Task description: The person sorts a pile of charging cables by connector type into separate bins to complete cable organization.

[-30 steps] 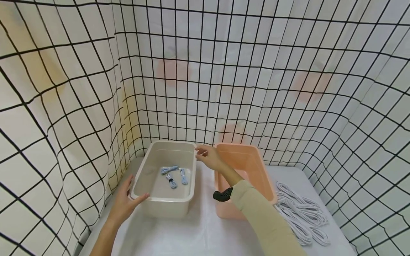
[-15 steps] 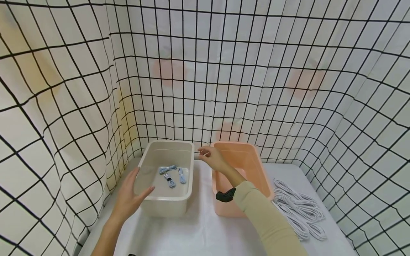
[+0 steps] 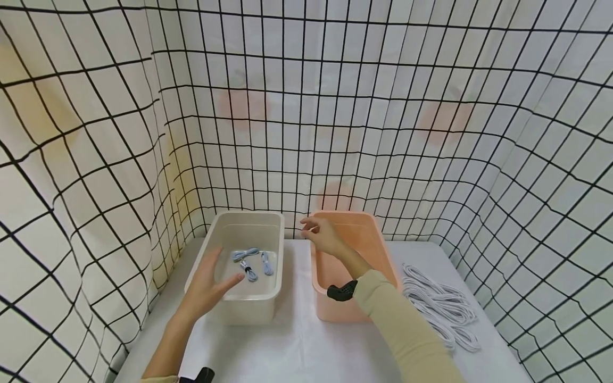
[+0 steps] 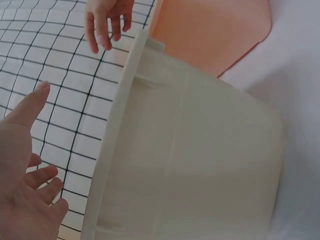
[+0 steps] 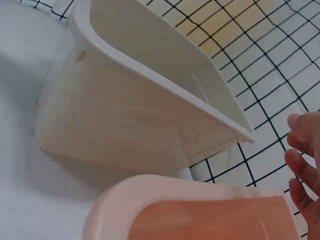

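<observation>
My left hand (image 3: 206, 290) hovers over the near left part of a cream-white bin (image 3: 246, 313), fingers spread and holding nothing. Inside that bin lie 3 small light-blue cable bundles: one lying sideways (image 3: 246, 254), one with a dark tie (image 3: 248, 271), and one on the right (image 3: 267, 264). Above the left rim of a peach bin (image 3: 337, 313) is my right hand (image 3: 323, 235), its fingers loosely bent with nothing between them. In the right wrist view, the right hand's fingers (image 5: 302, 160) show at the right edge, apart from both bins.
Coiled white cords (image 3: 440, 306) lie on the white-covered table (image 3: 301, 346) to the right of the peach bin. Black grid netting (image 3: 301, 133) stands around the back and both sides, with pale sheeting behind it. A narrow gap separates the two bins.
My left hand has left the white bin's left rim and moved rightward over its near corner. The right hand has shifted slightly right, away from the white bin and over the peach bin's rim.
</observation>
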The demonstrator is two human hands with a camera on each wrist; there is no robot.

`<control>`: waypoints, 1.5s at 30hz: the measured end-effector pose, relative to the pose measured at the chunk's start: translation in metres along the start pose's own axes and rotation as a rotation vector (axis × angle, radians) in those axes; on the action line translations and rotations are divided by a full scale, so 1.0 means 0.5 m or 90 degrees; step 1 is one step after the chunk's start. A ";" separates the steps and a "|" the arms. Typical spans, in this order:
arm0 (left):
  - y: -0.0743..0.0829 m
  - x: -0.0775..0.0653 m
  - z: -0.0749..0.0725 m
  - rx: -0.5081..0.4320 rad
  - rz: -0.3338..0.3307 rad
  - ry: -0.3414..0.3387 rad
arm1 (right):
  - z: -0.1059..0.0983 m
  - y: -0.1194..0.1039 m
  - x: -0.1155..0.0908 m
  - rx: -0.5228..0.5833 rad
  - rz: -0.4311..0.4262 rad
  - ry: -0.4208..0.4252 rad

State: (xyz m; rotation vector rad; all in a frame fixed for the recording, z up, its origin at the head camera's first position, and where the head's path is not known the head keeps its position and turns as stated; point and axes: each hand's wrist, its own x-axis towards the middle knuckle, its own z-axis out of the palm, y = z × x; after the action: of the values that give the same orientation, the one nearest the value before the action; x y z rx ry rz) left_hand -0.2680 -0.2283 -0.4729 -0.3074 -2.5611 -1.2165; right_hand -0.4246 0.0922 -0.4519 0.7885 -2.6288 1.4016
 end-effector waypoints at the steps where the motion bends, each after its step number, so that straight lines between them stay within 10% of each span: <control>1: 0.002 0.003 0.002 0.000 0.003 0.000 | -0.005 0.002 -0.001 0.002 -0.003 0.002; 45: 0.123 0.089 0.182 -0.073 0.020 -0.077 | -0.174 0.080 -0.102 -0.052 0.036 0.102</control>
State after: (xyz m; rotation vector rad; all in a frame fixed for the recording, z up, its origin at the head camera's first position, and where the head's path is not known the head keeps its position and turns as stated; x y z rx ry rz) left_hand -0.3055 -0.1161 -0.4683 -0.4584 -2.5808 -1.3764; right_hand -0.4149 0.2004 -0.4459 0.5721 -2.5837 1.3022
